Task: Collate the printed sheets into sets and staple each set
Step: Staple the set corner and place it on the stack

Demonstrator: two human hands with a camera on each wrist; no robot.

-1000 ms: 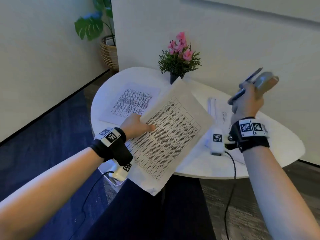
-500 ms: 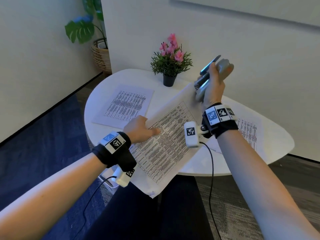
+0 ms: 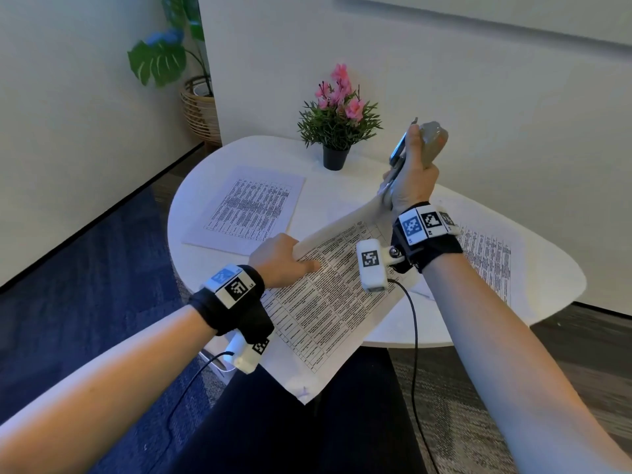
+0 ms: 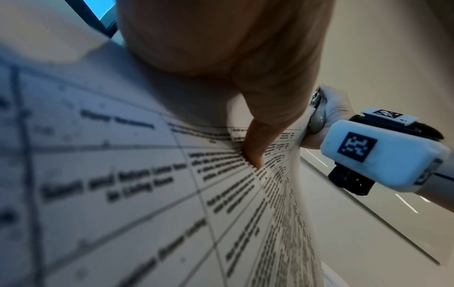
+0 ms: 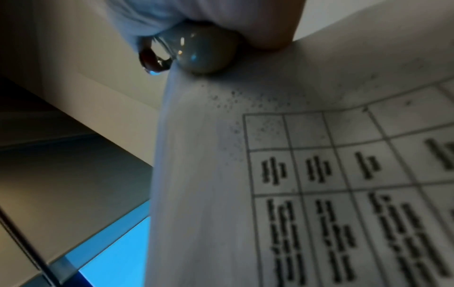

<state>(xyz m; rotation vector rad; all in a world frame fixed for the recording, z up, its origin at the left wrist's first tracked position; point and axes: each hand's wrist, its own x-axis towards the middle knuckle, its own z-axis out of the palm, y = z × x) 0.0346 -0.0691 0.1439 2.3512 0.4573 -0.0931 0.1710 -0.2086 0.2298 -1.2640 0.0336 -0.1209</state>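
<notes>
Right hand (image 3: 412, 186) is wrapped around a smooth grey stapler (image 3: 431, 141), its nose at the top corner of the set (image 3: 328, 295), which the left hand (image 3: 278, 260) pinches at its edge, thumb on the print. The thin sheets with table grids bow up off the round white table (image 3: 547, 268), low corner hanging past the near rim. Behind the set sits a potted plant (image 3: 337, 131) with pink flowers, with a flat sheet (image 3: 249, 208) to its left and another sheet (image 3: 489, 254) partly hidden by the right wrist.

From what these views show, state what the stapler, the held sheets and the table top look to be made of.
Stapler: smooth grey body, likely plastic, glossy highlights; bright part looks like metal.
Held sheets: thin matte paper, printed tables, bending under the left hand.
Table top: smooth matte white, faint sheen; material unclear, perhaps laminate.
</notes>
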